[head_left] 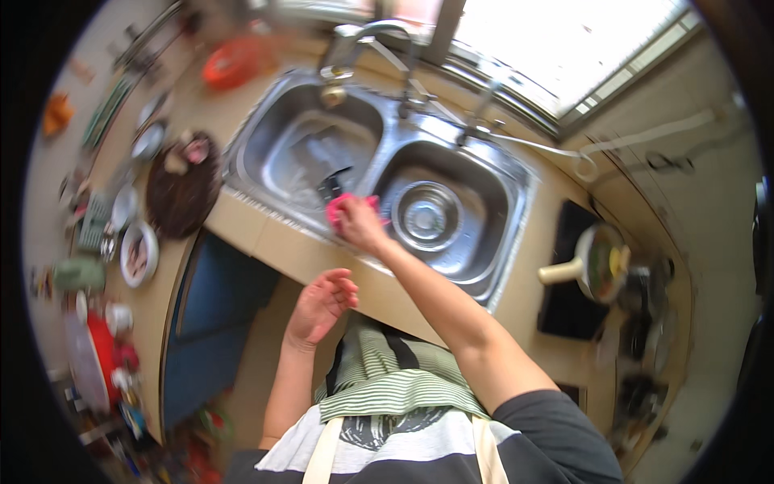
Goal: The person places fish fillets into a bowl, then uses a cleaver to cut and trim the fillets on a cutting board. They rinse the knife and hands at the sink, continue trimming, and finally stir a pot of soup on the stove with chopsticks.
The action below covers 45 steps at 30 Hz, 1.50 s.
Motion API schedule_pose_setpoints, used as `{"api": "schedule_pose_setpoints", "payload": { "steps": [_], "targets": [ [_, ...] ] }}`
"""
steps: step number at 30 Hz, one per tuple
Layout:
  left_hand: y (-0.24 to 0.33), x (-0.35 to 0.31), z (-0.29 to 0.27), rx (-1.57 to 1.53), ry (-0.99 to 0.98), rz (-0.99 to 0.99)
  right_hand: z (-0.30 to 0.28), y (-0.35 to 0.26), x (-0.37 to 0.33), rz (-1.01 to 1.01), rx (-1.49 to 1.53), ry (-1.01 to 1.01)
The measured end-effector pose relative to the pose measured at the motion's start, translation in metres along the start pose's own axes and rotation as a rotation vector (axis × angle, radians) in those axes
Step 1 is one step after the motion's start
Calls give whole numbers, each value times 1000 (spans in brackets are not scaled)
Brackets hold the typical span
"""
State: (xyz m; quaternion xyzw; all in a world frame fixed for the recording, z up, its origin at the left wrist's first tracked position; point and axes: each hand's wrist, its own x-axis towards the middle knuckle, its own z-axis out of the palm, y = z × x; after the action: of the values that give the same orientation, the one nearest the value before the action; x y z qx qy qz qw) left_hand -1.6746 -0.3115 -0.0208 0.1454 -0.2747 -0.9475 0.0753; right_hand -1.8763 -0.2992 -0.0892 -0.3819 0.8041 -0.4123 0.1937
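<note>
My right hand (359, 224) is closed on a bright pink cloth (337, 211) at the front of the double sink, by the divider between the basins. A small black object (331, 185) sticks out just beyond the cloth, over the left basin (270, 165); I cannot make out its kind. My left hand (322, 305) hangs in the air in front of the counter edge, its fingers loosely curved and apart, holding nothing. In the right basin (484, 242) stands a round metal strainer or bowl (426, 216).
A faucet (343, 52) rises behind the left basin, near an orange-red plastic basin (230, 64). Leftward are a round dark chopping board (181, 198) with food on it and a white bowl (139, 254). A pan (601, 262) sits on the black stove (556, 302) at right.
</note>
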Motion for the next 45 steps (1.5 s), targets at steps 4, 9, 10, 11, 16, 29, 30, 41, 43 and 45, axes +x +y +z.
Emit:
{"api": "schedule_pose_setpoints", "payload": {
  "steps": [4,9,10,11,16,29,30,41,43,45],
  "targets": [
    [3,52,1,-454,-429,55,-18,-30,-55,403,1119,-382],
    [-24,91,15,-816,-597,-321,-29,-34,-120,750,1426,-86],
    [-36,94,22,-885,-603,-374,-37,-26,-129,717,1443,-79],
    [-48,96,31,-923,-579,-407,-47,-18,-143,724,1453,-69],
    [-104,106,79,-646,-490,-586,-93,18,-206,571,1581,154],
    [-216,99,147,1125,-647,156,-169,105,-304,465,1313,557],
    [-227,100,149,1256,-679,318,-172,114,-316,376,808,600],
    [-296,105,135,1831,-1009,287,-248,138,-495,466,263,578],
    [-308,100,135,1825,-1022,367,-260,147,-527,508,264,833],
    [-318,93,139,1884,-943,381,-274,164,-553,636,426,1015]
  ]
}}
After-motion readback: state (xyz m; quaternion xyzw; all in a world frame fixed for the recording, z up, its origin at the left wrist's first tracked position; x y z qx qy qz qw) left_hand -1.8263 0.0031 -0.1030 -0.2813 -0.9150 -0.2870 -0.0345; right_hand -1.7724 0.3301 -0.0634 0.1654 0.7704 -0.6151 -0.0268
